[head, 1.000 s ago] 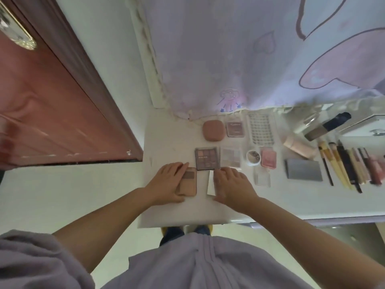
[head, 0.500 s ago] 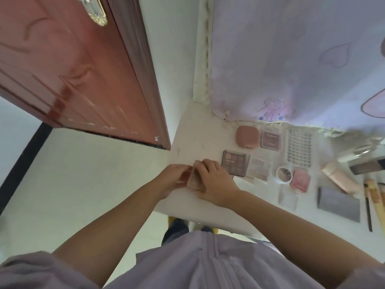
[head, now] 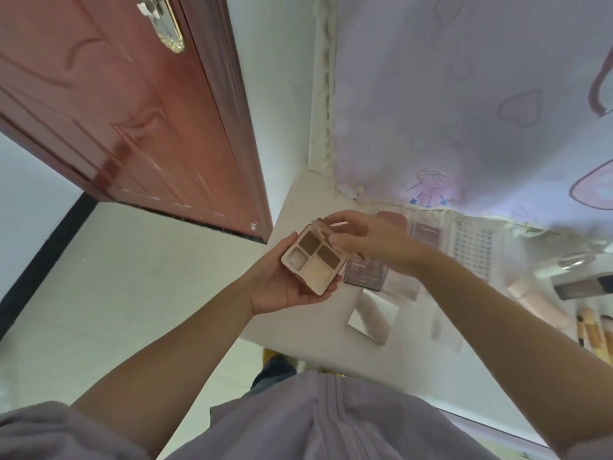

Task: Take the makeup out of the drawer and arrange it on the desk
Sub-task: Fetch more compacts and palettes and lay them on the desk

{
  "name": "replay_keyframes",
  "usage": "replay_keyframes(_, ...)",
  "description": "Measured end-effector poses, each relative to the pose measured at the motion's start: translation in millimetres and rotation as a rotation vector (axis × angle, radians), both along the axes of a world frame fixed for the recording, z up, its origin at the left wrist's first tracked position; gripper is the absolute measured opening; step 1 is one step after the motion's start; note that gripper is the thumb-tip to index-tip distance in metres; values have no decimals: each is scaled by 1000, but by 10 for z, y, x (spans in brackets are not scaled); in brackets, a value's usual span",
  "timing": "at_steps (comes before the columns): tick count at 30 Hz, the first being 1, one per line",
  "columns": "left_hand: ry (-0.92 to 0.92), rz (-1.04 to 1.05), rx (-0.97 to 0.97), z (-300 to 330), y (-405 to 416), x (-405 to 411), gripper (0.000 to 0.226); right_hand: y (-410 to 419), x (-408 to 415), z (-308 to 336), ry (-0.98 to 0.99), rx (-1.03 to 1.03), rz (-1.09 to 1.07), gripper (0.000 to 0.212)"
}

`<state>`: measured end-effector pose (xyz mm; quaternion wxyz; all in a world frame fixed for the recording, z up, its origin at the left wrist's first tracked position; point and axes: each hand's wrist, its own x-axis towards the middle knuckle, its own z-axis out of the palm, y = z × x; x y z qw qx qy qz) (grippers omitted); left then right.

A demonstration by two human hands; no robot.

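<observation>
Eyeshadow palette (head: 311, 260) up off the desk (head: 298, 207), lid open, cradled in the curled left hand (head: 282, 287). Long axis tilted up-left to down-right. Right hand (head: 361, 237) just above and right, fingertips (head: 323, 222) pinching the lid's top edge. Nearer the desk's free spot: right hand, likely setting down beside the dark palette (head: 365, 272).

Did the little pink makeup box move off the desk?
Yes. The pink palette left the desk; the left hand holds it up while the right hand opens it.
</observation>
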<state>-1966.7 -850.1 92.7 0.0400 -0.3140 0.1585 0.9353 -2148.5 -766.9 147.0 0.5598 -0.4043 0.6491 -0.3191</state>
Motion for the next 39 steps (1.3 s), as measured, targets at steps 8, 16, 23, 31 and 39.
replay_keyframes(8, 18, 128, 81, -25, -32, -59, 67, -18, -171, -412, -305, 46, -400, 14)
replay_keyframes(16, -239, 61, -481, -259, -718, -367, 29, -720, -264, -778, 161, 23, -584, 17)
replay_keyframes(23, -376, -337, -1163, -424, -1388, -618, 29, -1343, -388, -1028, 252, 68, -632, 17)
replay_keyframes(31, -411, -554, -1310, -572, -1450, -626, 30, -1337, -362, -1214, 357, 143, -667, 21)
replay_keyframes(39, -250, -232, -1607, -309, -787, -462, 26, -542, -481, -855, 790, 247, -316, 19)
